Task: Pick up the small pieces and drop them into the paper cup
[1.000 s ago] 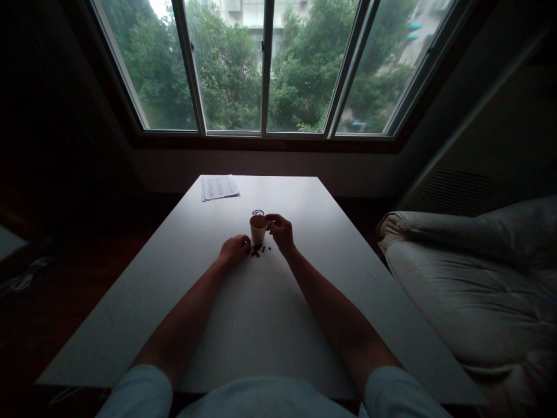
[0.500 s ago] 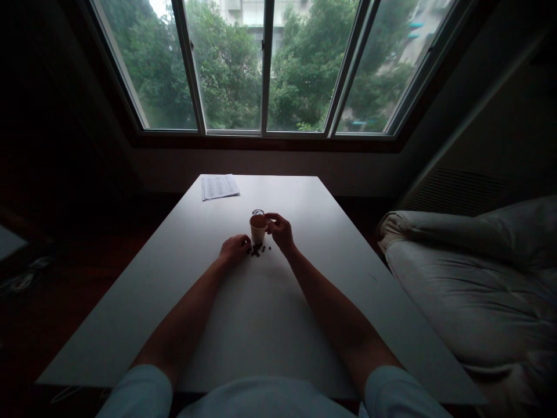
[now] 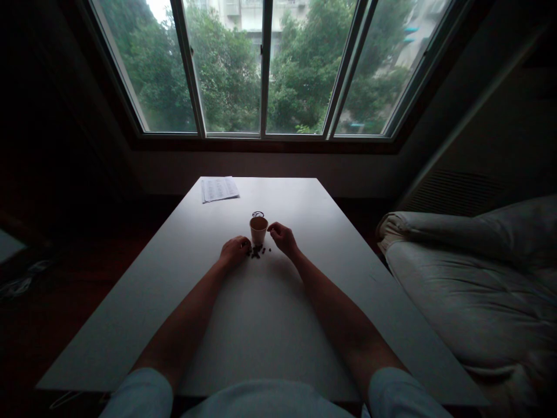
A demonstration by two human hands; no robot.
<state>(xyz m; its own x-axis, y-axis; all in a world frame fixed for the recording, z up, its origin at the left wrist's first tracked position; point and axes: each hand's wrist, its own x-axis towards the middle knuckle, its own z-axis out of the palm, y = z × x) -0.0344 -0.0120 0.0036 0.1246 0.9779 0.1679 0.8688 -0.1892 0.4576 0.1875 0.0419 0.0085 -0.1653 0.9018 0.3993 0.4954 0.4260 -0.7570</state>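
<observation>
A pale paper cup (image 3: 258,235) with a brown inside stands upright on the white table. Several small dark pieces, like beans (image 3: 256,252), lie scattered at its near side. My left hand (image 3: 235,249) rests on the table just left of them, fingers loosely bent, with no held thing visible. To the right of the cup is my right hand (image 3: 284,238), its fingers bent towards the cup and a little apart, with nothing visible in them. Behind the cup lies a small dark-rimmed, clear-looking item (image 3: 258,214), partly hidden, whose kind I cannot make out.
Printed sheets of paper (image 3: 220,189) lie at the far left corner of the white table (image 3: 261,325). On the right, beside the table, is a padded pale seat or bedding (image 3: 461,273). A wide window (image 3: 263,69) is beyond the far edge.
My right hand has drawn back from the cup's rim, slightly right and down. My left hand stays beside the dark pieces. The cup looks unmoved.
</observation>
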